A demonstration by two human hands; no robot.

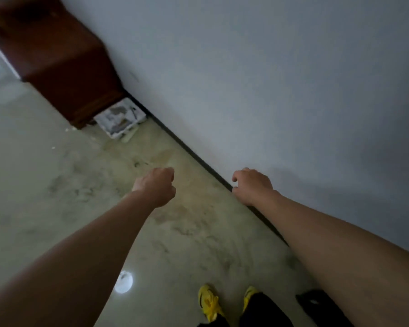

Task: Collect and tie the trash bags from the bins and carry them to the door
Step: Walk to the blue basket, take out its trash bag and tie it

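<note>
Yellow shoes (209, 300) at 6 o'clock on the floor (57, 185). Left hand (157, 185) fisted, holding nothing. Right hand (252, 185) loosely curled, holding nothing, by the wall (269, 79). White box (121, 119) of scraps at 11 o'clock, far, just beside the brown cabinet (64, 67).

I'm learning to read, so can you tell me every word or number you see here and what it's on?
No words or numbers can be read here.
White box by the wooden cabinet: grey marks, too blurred to tell whether any is print.
Yellow shoes: dark marks, no readable brand.
</note>
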